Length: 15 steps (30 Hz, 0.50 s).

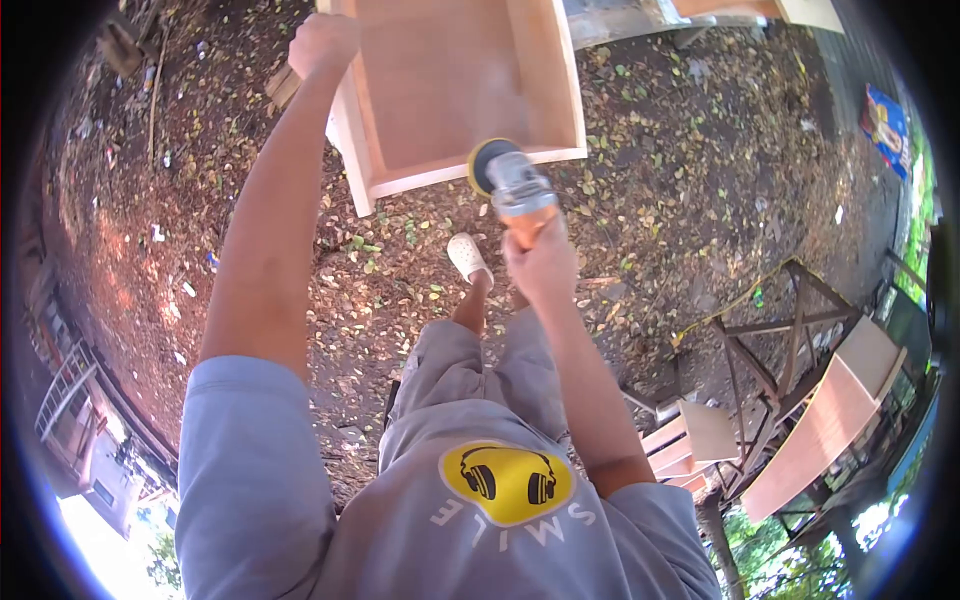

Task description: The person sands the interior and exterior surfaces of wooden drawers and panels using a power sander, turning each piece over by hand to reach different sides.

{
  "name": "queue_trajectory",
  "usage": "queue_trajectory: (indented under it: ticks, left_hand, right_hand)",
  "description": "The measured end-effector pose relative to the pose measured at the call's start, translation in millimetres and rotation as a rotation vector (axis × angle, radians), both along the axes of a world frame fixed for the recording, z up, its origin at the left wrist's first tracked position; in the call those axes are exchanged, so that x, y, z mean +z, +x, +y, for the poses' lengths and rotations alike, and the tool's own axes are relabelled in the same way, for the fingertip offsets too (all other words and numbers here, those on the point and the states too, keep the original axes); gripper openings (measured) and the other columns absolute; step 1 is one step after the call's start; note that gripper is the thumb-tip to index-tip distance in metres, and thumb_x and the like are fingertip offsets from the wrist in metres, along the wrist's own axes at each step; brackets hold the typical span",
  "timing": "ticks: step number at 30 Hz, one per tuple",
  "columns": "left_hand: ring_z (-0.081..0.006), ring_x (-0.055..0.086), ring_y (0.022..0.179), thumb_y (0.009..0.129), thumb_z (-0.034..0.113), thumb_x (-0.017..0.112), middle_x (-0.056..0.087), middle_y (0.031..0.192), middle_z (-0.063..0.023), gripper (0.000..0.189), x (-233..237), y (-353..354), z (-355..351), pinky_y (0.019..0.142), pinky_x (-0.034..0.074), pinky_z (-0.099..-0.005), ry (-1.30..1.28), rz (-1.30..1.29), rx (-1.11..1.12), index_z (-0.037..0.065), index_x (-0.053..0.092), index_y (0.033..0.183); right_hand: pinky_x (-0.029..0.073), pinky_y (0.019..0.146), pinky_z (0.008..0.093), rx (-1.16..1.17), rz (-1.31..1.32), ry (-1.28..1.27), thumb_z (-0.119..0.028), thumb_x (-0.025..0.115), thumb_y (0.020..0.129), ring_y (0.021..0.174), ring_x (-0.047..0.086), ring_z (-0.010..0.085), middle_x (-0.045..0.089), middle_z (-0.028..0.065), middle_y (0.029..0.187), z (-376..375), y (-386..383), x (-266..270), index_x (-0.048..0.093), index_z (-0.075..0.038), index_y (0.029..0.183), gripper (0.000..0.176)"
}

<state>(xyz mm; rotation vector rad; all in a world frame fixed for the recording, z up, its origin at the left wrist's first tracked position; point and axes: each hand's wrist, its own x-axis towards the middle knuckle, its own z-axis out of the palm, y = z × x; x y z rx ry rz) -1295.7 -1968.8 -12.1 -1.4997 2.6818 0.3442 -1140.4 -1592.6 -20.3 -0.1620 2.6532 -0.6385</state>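
Observation:
A shallow wooden box or drawer (440,90) with raised light edges fills the top centre. At its upper left side my left hand (325,45) is closed on the rim. My right hand (542,262) is wrapped round the orange body of a power sander (520,193), whose round pad (490,165) is at the near edge of the box, toward the right. Whether the pad touches the wood cannot be made out. A pale haze hangs inside the box above the pad.
Leaf-covered ground (680,200) surrounds me, with my pale clog (468,257) below the box. Wooden panels (830,425) and a dark frame (790,330) stand at the lower right. A blue packet (886,128) lies at the far right, a ladder (62,390) far left.

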Motion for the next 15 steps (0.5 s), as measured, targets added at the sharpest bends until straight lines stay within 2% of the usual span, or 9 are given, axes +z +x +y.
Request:
queue_trajectory:
  ticks: [2,5,9,11,12,13,15]
  left_hand:
    - [-0.0338,0.067,0.105,0.080,0.032,0.055,0.070,0.109,-0.0175,0.042,1.2,-1.5,0.7,0.090,0.053,-0.0409,-0.020,0.014,0.009,0.002,0.070,0.106]
    - [-0.0339,0.067,0.105,0.079,0.031,0.055,0.070,0.109,-0.0177,0.042,-0.7,-2.3,-0.3,0.091,0.053,-0.0409,-0.003,0.017,0.010,0.002,0.070,0.105]
    - [-0.0343,0.067,0.104,0.078,0.030,0.056,0.070,0.109,-0.0181,0.041,-2.9,0.3,-1.6,0.090,0.053,-0.0406,-0.027,0.033,-0.012,0.001,0.069,0.105]
    - [-0.0341,0.068,0.103,0.078,0.029,0.057,0.070,0.109,-0.0184,0.041,-0.8,-0.9,0.1,0.089,0.054,-0.0404,-0.032,0.040,-0.009,0.001,0.070,0.104]
    - [-0.0341,0.068,0.103,0.077,0.029,0.057,0.070,0.108,-0.0186,0.041,0.2,-1.0,-0.1,0.089,0.054,-0.0403,-0.037,0.040,-0.005,0.001,0.070,0.104]
    - [-0.0360,0.064,0.111,0.084,0.036,0.050,0.067,0.117,-0.0190,0.046,1.7,-1.0,-0.5,0.094,0.051,-0.0441,-0.003,0.012,0.003,0.003,0.069,0.111]
    - [-0.0355,0.064,0.110,0.084,0.035,0.051,0.067,0.116,-0.0187,0.045,3.0,-0.7,0.4,0.094,0.051,-0.0438,-0.005,0.003,-0.003,0.003,0.069,0.111]
  right_hand:
    - [0.054,0.067,0.0507,-0.099,0.043,0.020,-0.033,0.070,0.077,0.075,0.067,0.0411,0.066,0.0220,0.085,33.5,-14.7,-9.7,0.050,0.002,0.109,0.051]
    - [0.052,0.072,0.0530,-0.173,0.030,0.057,-0.035,0.071,0.076,0.080,0.066,0.0442,0.067,0.0256,0.089,70.3,-36.9,-22.3,0.051,0.003,0.110,0.055]
    - [0.051,0.078,0.0523,-0.313,0.096,0.064,-0.036,0.072,0.076,0.088,0.065,0.0460,0.067,0.0278,0.094,87.5,-62.9,-33.9,0.050,0.004,0.113,0.058]
    - [0.051,0.080,0.0518,-0.380,0.089,0.074,-0.036,0.072,0.076,0.091,0.064,0.0466,0.066,0.0285,0.095,81.1,-73.1,-32.5,0.050,0.004,0.113,0.059]
    - [0.051,0.080,0.0517,-0.373,0.068,0.072,-0.036,0.072,0.077,0.091,0.064,0.0466,0.066,0.0285,0.095,74.9,-69.9,-30.6,0.050,0.005,0.114,0.059]
    - [0.051,0.081,0.0516,-0.362,0.047,0.068,-0.037,0.072,0.077,0.091,0.064,0.0466,0.066,0.0285,0.096,66.5,-65.9,-22.0,0.050,0.005,0.114,0.060]
    - [0.052,0.079,0.0517,-0.290,0.012,0.070,-0.038,0.071,0.078,0.089,0.065,0.0457,0.066,0.0278,0.096,48.7,-49.9,-10.5,0.049,0.005,0.114,0.060]
